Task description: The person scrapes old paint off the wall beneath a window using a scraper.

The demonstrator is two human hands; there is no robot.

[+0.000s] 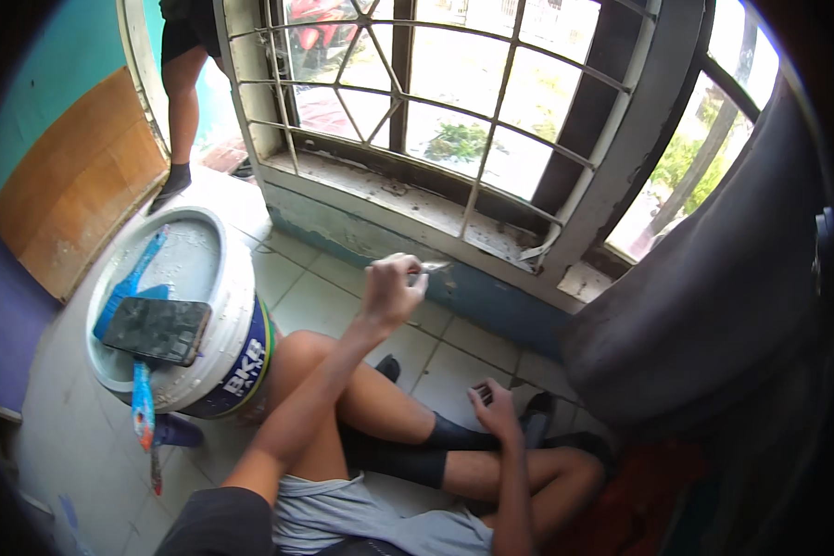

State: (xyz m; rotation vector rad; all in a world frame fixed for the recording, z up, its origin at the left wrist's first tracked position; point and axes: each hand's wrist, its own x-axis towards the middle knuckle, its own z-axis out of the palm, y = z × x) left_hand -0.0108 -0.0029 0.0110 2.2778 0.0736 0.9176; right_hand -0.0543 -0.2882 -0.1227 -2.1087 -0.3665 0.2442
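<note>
My left hand (394, 289) is raised before the low wall under the window, thumb and fingers pinched on a small, thin, shiny piece (437, 266). Its tip points at the blue-grey wall (491, 301); I cannot tell whether it touches. The fingers look dusted with white. Lower down, my right hand (496, 408) hangs near my crossed legs with its fingers curled. A dark patch shows within them, too small to name. At my left stands a paint bucket (259, 320) with a pale lid, carrying a dark phone (157, 329) and a blue brush (137, 273).
A blue-handled paintbrush (143, 408) sticks out over the bucket's near rim. Beside the bucket is a dark purple cup (178, 431). Window bars (496, 120) rise above a flaking sill (389, 196). A grey curtain (704, 306) hangs at right. Another person's leg (183, 111) stands in the doorway.
</note>
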